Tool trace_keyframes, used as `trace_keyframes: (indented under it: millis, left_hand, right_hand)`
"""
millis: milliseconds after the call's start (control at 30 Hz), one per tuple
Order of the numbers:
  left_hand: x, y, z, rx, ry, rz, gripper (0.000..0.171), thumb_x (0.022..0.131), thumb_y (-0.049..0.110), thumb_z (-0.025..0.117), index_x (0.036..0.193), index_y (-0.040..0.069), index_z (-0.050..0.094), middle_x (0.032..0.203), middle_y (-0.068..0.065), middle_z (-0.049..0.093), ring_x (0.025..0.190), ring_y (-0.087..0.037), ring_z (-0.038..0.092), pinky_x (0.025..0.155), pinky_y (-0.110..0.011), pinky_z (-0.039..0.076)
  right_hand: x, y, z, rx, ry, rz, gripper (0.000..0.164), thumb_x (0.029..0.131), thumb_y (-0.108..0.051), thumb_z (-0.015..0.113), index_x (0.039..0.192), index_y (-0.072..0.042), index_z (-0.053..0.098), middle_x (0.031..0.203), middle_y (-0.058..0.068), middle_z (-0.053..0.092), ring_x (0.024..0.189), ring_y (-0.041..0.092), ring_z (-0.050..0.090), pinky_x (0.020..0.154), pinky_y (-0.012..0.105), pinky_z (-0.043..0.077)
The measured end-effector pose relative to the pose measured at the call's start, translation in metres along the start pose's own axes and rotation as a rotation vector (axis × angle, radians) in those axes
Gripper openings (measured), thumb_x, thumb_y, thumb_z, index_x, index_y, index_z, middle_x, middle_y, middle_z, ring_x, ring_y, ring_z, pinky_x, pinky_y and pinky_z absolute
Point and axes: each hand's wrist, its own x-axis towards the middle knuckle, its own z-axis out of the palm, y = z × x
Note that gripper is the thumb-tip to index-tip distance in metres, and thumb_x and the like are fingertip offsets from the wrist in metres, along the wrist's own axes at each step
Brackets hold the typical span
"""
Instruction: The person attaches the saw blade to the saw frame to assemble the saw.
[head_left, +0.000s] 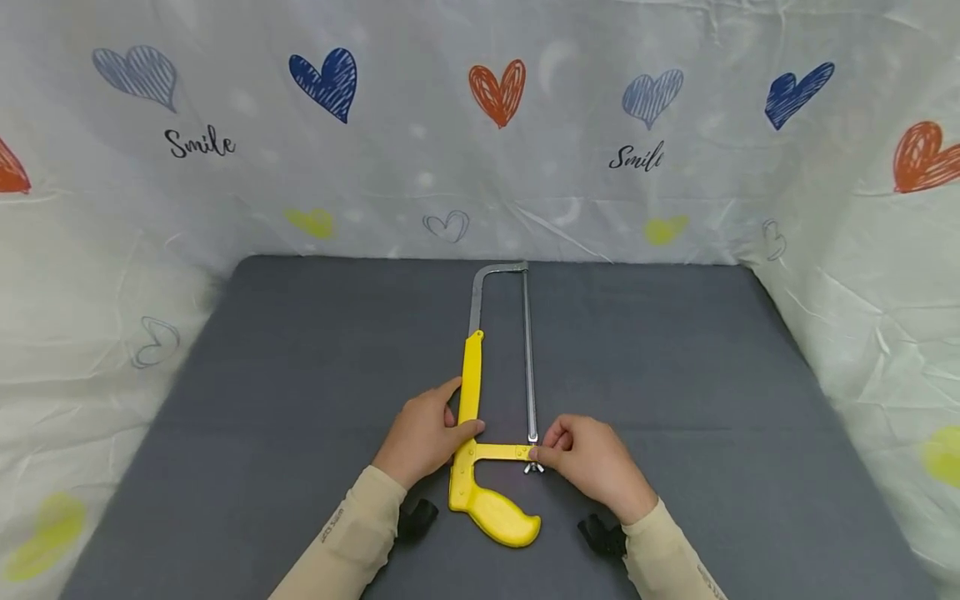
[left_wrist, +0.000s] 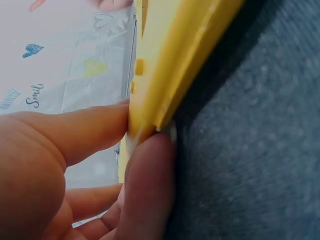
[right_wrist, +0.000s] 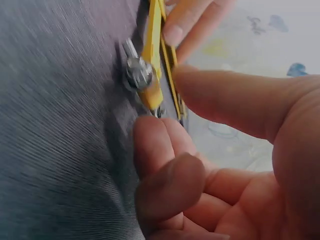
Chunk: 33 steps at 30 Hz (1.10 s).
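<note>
On dark grey cloth [head_left: 300, 358] lies a yellow hacksaw [head_left: 472, 371], its frame [head_left: 469, 396] pinched in the left hand [head_left: 422, 435]; the right hand [head_left: 594, 460], fingers curled, is at the crossbar [head_left: 501, 452] end, whether gripping I cannot tell.

Before you: a dark grey, matte, cloth-like tabletop [head_left: 300, 350] within pale, creased fabric walls [head_left: 405, 158]
Around you, they bear blue hearts [head_left: 326, 86], orange hearts [head_left: 497, 93], yellow hearts [head_left: 311, 222] and black "Smile" lettering [head_left: 199, 142].
</note>
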Motion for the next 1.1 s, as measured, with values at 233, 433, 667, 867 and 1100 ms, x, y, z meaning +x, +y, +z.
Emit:
trace_keyframes:
  millis: [233, 433, 667, 867, 1100]
  left_hand:
    - [0.001, -0.001, 0.0, -0.008, -0.019, -0.006, 0.083, 0.095, 0.035, 0.086, 0.165, 0.012, 0.047, 0.08, -0.003, 0.059, 0.06, -0.016, 0.054, 0.056, -0.03, 0.049]
    - [0.001, -0.002, -0.001, -0.026, -0.012, -0.004, 0.083, 0.094, 0.034, 0.086, 0.164, 0.011, 0.047, 0.08, -0.003, 0.059, 0.058, -0.017, 0.055, 0.055, -0.03, 0.049]
    - [-0.002, -0.004, -0.001, -0.055, -0.026, -0.014, 0.083, 0.095, 0.033, 0.085, 0.165, 0.012, 0.046, 0.08, -0.003, 0.06, 0.056, -0.017, 0.057, 0.055, -0.031, 0.05]
    - [-0.002, -0.004, 0.0, -0.06, -0.031, -0.014, 0.083, 0.095, 0.032, 0.085, 0.165, 0.012, 0.045, 0.082, -0.004, 0.06, 0.056, -0.017, 0.057, 0.055, -0.031, 0.051]
    - [-0.002, -0.004, -0.001, -0.048, -0.034, -0.012, 0.083, 0.095, 0.032, 0.085, 0.165, 0.011, 0.045, 0.082, -0.004, 0.06, 0.056, -0.017, 0.057, 0.055, -0.031, 0.05]
  right_hand:
    - [-0.009, 0.003, 0.004, 0.006, -0.034, -0.004, 0.02, 0.092, -0.028, 0.087, 0.081, -0.021, 0.071, 0.071, -0.005, 0.062, 0.061, 0.015, 0.053, 0.057, 0.028, 0.041]
    - [-0.009, 0.007, 0.005, 0.017, -0.047, -0.033, 0.02, 0.093, -0.027, 0.087, 0.079, -0.021, 0.073, 0.069, -0.006, 0.061, 0.06, 0.012, 0.051, 0.056, 0.026, 0.039]
    - [-0.01, 0.008, 0.005, 0.019, -0.074, -0.057, 0.019, 0.093, -0.028, 0.086, 0.079, -0.022, 0.075, 0.07, -0.008, 0.063, 0.061, 0.013, 0.054, 0.056, 0.026, 0.04]
    - [-0.011, 0.007, 0.005, 0.028, -0.098, -0.037, 0.024, 0.088, -0.039, 0.089, 0.077, -0.023, 0.074, 0.067, -0.007, 0.063, 0.058, 0.015, 0.054, 0.054, 0.028, 0.04]
    - [-0.011, 0.003, 0.012, -0.019, -0.057, -0.008, 0.035, 0.085, -0.048, 0.09, 0.075, -0.022, 0.069, 0.062, -0.006, 0.057, 0.054, 0.014, 0.048, 0.052, 0.028, 0.035]
